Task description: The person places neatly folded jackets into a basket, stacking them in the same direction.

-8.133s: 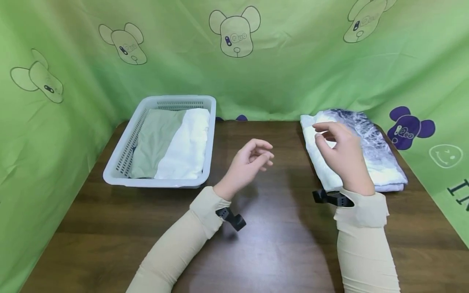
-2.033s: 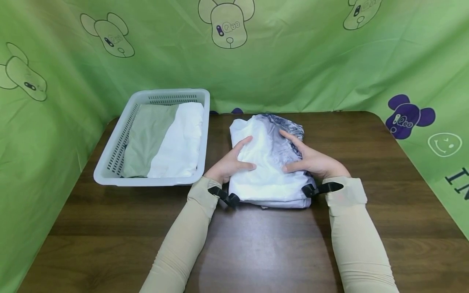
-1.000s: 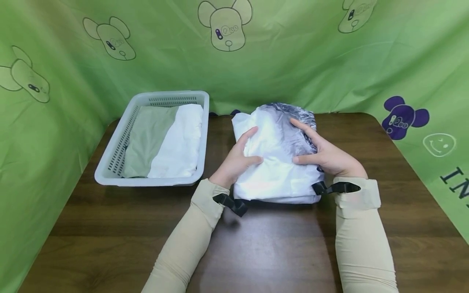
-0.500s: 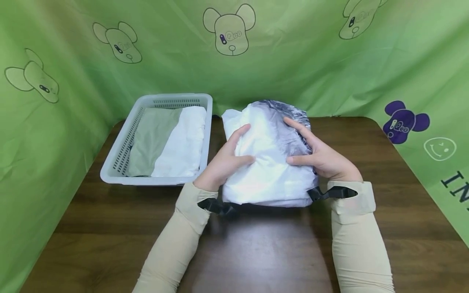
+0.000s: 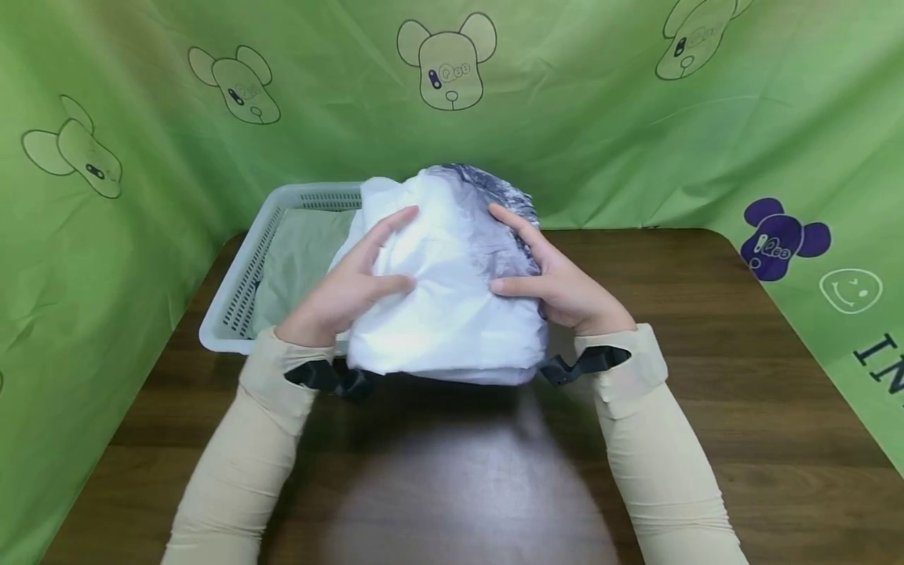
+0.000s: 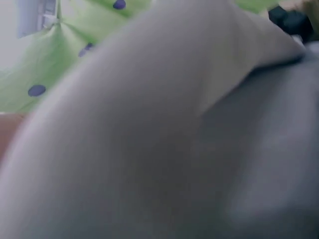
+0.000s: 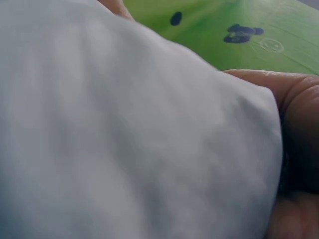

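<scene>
Between both my hands is a folded white garment (image 5: 445, 306) with a dark grey mottled print, held up off the table. My left hand (image 5: 353, 282) grips its left side, thumb and forefinger on top. On the right side my right hand (image 5: 561, 286) grips in the same way; the other fingers of both hands are hidden. In the left and right wrist views, blurred cloth fills most of the picture. The garment overlaps the right part of a pale plastic basket (image 5: 240, 267), where green cloth (image 5: 304, 243) lies and the white cloth beside it is mostly covered.
A brown wooden table (image 5: 706, 377) carries the basket at its back left. Green printed curtain (image 5: 579, 102) hangs close behind the table and along both sides. Bare wood shows at the right and in front.
Earlier the garment lay at the table's far right, then in the middle under both hands. Now it has been lifted and moved left over the basket's right side.
</scene>
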`<action>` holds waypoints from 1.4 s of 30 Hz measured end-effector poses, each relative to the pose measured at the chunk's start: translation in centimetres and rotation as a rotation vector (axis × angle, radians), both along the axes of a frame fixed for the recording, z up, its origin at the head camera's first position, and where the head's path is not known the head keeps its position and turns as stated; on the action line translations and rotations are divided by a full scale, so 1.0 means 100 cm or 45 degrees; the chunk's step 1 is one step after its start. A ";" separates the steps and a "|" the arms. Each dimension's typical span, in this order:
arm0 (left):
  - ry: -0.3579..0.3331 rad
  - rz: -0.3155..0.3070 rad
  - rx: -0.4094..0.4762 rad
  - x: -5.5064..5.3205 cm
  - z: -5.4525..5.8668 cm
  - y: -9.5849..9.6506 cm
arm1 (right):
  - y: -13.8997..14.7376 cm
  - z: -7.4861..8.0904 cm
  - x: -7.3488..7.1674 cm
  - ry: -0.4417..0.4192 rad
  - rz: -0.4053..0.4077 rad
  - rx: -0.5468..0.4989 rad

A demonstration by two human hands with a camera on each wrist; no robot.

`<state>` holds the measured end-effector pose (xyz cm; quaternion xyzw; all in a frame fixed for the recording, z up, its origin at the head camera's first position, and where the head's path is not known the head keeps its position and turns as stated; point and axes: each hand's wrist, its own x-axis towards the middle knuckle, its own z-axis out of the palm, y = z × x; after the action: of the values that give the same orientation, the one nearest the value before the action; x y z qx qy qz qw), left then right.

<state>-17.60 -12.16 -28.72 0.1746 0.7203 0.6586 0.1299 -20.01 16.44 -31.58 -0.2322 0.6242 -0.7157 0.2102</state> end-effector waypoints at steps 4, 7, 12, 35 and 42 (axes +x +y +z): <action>0.017 0.021 0.038 -0.009 0.002 -0.023 | -0.024 0.006 -0.010 0.014 0.004 -0.044; 0.033 0.037 0.054 -0.017 0.003 -0.040 | -0.040 0.008 -0.017 0.014 0.002 -0.107; 0.092 0.120 -0.023 -0.033 0.006 -0.066 | -0.068 0.008 -0.028 -0.017 -0.023 -0.243; 0.033 0.223 -0.470 -0.060 -0.017 -0.165 | -0.175 -0.022 -0.042 -0.120 -0.219 -0.186; 0.006 0.067 -0.635 -0.063 -0.023 -0.172 | -0.180 -0.028 -0.037 0.072 -0.279 0.250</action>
<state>-23.88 -29.35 -31.05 0.1198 0.8651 0.4634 0.1502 -23.73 -1.54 -34.36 -0.1609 0.7186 -0.6629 0.1348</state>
